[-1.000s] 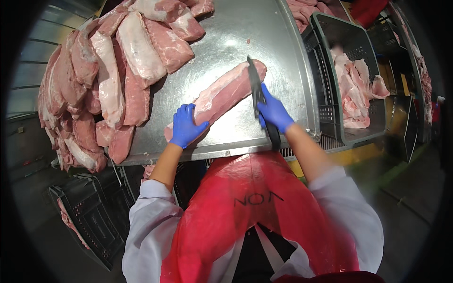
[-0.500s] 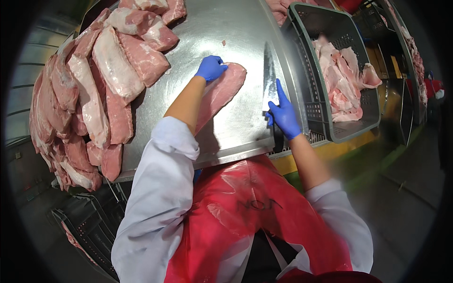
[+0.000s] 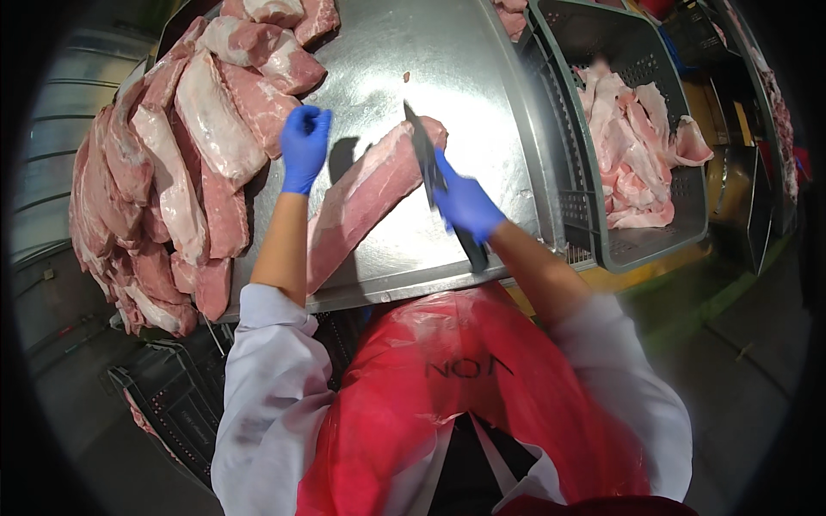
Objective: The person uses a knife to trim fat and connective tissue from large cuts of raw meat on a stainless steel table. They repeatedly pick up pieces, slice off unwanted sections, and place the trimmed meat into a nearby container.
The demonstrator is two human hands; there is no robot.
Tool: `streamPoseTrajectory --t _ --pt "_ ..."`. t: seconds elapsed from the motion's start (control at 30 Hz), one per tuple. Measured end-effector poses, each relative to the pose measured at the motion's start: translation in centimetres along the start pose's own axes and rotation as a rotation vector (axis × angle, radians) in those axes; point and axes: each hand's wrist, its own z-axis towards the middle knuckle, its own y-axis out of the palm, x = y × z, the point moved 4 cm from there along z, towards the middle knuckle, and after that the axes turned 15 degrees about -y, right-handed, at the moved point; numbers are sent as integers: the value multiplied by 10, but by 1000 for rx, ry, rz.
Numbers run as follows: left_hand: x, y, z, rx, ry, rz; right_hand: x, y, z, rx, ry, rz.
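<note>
A long pink pork loin (image 3: 353, 215) with a pale fat strip lies diagonally on the steel table (image 3: 456, 64). My left hand (image 3: 304, 146), in a blue glove, is raised left of it near a pile of loins (image 3: 211, 116), fingers curled; whether they pinch anything is hidden. My right hand (image 3: 466, 206), also blue-gloved, grips a long knife (image 3: 420, 142), its blade lying across the loin’s upper end, slightly blurred. A small meat scrap (image 3: 406, 77) sits beyond the knife tip.
A grey perforated crate (image 3: 654, 256) with pale trimmings (image 3: 632, 159) stands right of the table. More meat (image 3: 509, 17) is behind it. Dark crates (image 3: 176, 404), one with meat, are below the table at lower left. A red apron covers my front.
Since half a second ago, my left hand has left the loin’s upper end and moved left toward the pile. My right hand has swung the knife leftward onto the loin.
</note>
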Motion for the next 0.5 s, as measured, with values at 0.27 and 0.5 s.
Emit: streamPoseTrajectory --t 0.27,0.5 --pt "12 67 -31 -204 -104 114 -18 -59 -131 3 134 97" --pt "11 124 -24 -367 -174 524 8 -59 -50 298 -125 227"
